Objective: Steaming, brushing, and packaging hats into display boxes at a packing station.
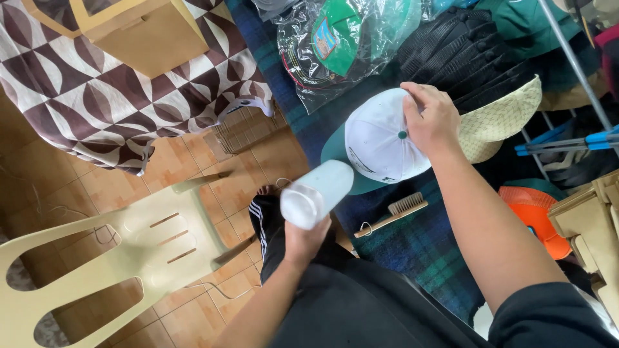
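My right hand (433, 120) rests on the crown of a white cap (377, 138) with a green brim and a green top button, fingers gripping its back edge. The cap lies on a dark plaid blanket (412, 245). My left hand (304, 240) holds a pale translucent bottle (317, 192), tilted with its far end toward the cap's brim. A wooden brush (393, 212) lies on the blanket just below the cap.
A stack of black caps (464, 58) and a straw-coloured cap (500, 119) sit behind the white one. A green cap in a plastic bag (335, 45) lies above. A cream plastic chair (129, 251) stands left on the tiled floor. An orange cap (535, 212) is at right.
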